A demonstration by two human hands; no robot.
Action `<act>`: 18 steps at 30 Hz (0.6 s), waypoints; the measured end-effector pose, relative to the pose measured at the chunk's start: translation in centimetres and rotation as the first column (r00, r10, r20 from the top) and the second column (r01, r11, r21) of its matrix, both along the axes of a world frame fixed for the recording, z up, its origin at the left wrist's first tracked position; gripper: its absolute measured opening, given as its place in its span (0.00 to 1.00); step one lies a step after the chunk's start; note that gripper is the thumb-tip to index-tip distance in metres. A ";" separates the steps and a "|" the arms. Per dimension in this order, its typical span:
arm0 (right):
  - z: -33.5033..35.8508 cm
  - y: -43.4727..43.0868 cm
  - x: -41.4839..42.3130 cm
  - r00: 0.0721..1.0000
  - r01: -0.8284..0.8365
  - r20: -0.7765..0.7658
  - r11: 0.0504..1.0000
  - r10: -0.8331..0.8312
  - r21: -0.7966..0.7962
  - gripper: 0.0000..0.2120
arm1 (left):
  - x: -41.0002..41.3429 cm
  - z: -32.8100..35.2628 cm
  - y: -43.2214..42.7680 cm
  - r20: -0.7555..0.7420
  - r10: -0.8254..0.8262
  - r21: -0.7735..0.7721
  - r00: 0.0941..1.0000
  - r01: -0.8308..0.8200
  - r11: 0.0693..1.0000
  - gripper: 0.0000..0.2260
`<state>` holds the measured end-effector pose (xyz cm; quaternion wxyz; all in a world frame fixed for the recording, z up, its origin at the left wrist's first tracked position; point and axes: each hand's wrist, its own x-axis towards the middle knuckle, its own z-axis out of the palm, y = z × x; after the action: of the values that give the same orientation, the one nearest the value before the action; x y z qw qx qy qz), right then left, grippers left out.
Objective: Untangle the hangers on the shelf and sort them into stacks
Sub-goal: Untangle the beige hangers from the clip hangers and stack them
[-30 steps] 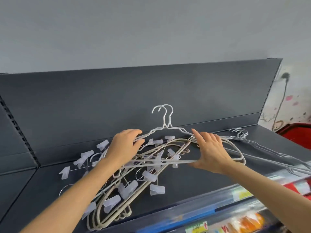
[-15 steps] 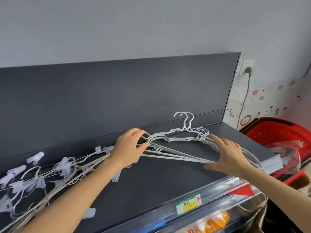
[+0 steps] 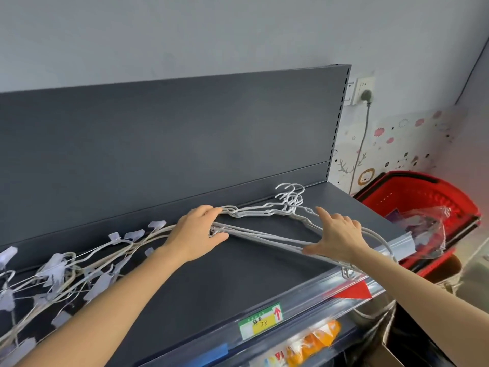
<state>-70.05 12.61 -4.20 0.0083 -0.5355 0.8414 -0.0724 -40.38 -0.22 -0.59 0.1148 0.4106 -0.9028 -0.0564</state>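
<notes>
Head view: two hands are seen over one dark shelf (image 3: 211,282). One stack of white wire hangers (image 3: 264,237) is laid flat on it, between the hands. Perhaps four hooks (image 3: 289,193) are bunched beyond the fingertips, though the wires overlap too closely for a sure count. The wires are thin and white-coated, with notched shoulders and straight bottom bars. One end of the stack is gripped by the left hand (image 3: 197,231), fingers curled over it and thumb tucked beneath. The right hand (image 3: 336,238) is laid on the opposite slope, fingers (image 3: 324,214) straight and spread, thumb against the bottom bars. Behind the left wrist one tangle of beige clip hangers (image 3: 79,263) is spread. One red basket (image 3: 423,192) is seen outward of the right fingers.
</notes>
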 end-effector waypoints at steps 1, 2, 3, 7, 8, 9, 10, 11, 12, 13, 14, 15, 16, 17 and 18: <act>-0.3 -0.1 0.0 1.000 -0.001 0.010 1.000 0.001 0.011 0.51 | 0.1 -0.1 0.0 0.005 0.005 0.000 1.000 -0.005 1.000 0.27; -0.6 -0.2 0.1 1.000 0.002 0.025 1.000 -0.003 0.022 0.51 | 0.2 -0.2 0.0 0.010 0.012 0.000 1.000 -0.012 1.000 0.27; -0.7 -0.3 0.1 0.999 0.008 0.040 0.999 -0.010 0.036 0.50 | 0.3 -0.3 0.0 0.015 0.018 0.000 1.000 -0.018 1.000 0.27; -1.1 -0.6 -0.2 0.998 -0.007 0.065 0.990 -0.002 0.141 0.52 | 1.2 -0.4 0.0 0.020 0.043 -0.014 0.999 -0.043 0.999 0.27; -1.1 -0.7 -0.2 0.996 -0.019 0.088 0.987 0.005 0.161 0.52 | 1.4 -0.5 0.1 0.027 0.048 -0.019 0.998 -0.047 0.999 0.27; -1.1 -0.8 -0.1 0.994 -0.031 0.109 0.986 0.013 0.166 0.52 | 1.7 -0.6 0.3 0.037 0.054 -0.023 0.998 -0.053 0.998 0.27; -0.9 -0.9 0.0 0.992 -0.044 0.123 0.987 0.024 0.157 0.51 | 1.9 -0.7 0.4 0.049 0.063 -0.025 0.997 -0.062 0.998 0.28; -0.7 -1.0 0.3 0.991 -0.058 0.124 0.989 0.041 0.137 0.51 | 2.2 -0.8 0.6 0.058 0.071 -0.027 0.996 -0.070 0.997 0.29; -0.4 -1.1 0.7 0.991 -0.077 0.116 0.991 0.064 0.109 0.50 | 2.4 -0.8 0.7 0.061 0.078 -0.029 0.995 -0.076 0.997 0.29; 0.0 -1.3 1.2 0.990 -0.101 0.103 0.992 0.093 0.077 0.49 | 2.7 -0.8 0.9 0.061 0.082 -0.030 0.995 -0.081 0.996 0.29; 0.3 -1.5 1.9 0.988 -0.131 0.092 0.990 0.126 0.046 0.49 | 3.1 -0.8 1.0 0.057 0.086 -0.032 0.995 -0.084 0.996 0.29; 0.6 -1.8 2.6 0.983 -0.166 0.090 0.986 0.163 0.023 0.48 | 3.4 -0.7 1.1 0.054 0.090 -0.034 0.994 -0.088 0.996 0.29; 0.8 -2.1 3.4 0.975 -0.204 0.092 0.979 0.202 0.009 0.47 | 3.8 -0.6 1.3 0.051 0.097 -0.039 0.994 -0.095 0.995 0.30; 0.9 -2.4 4.2 0.966 -0.243 0.094 0.970 0.243 -0.004 0.47 | 4.3 -0.5 1.5 0.046 0.106 -0.044 0.993 -0.104 0.994 0.29; 1.0 -2.8 5.0 0.955 -0.281 0.094 0.960 0.281 -0.017 0.46 | 4.8 -0.5 1.6 0.040 0.117 -0.047 0.992 -0.115 0.992 0.29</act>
<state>-65.00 9.86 -3.21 0.0578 -0.6457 0.7551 -0.0975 -35.62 1.43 -1.08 0.1075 0.4606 -0.8808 -0.0205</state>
